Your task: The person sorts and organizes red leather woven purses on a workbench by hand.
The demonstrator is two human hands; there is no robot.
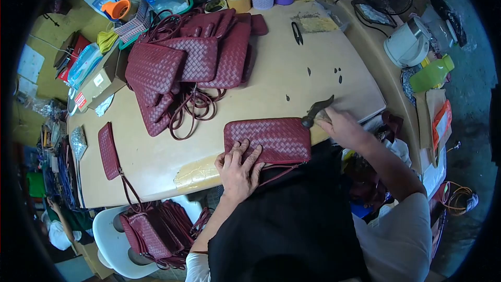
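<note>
A burgundy woven pouch (269,140) lies flat at the table's near edge, its thin wrist strap hanging off the near side. My left hand (240,172) rests on the pouch's left part, fingers spread over its surface and thumb near the lower edge. In my right hand (339,127) is a small hammer (317,110), gripped by its handle. The dark hammer head is right at the pouch's upper right corner. Beyond the pouch rises a heap of similar burgundy pouches (198,60), with several straps trailing from it.
Another burgundy pouch (108,151) lies at the left, its strap over the edge. Below it, a white chair (107,240) holds a stack of pouches. Black thread snips (297,33) and small dark scraps lie on the table (271,73). Cups and baskets line the back.
</note>
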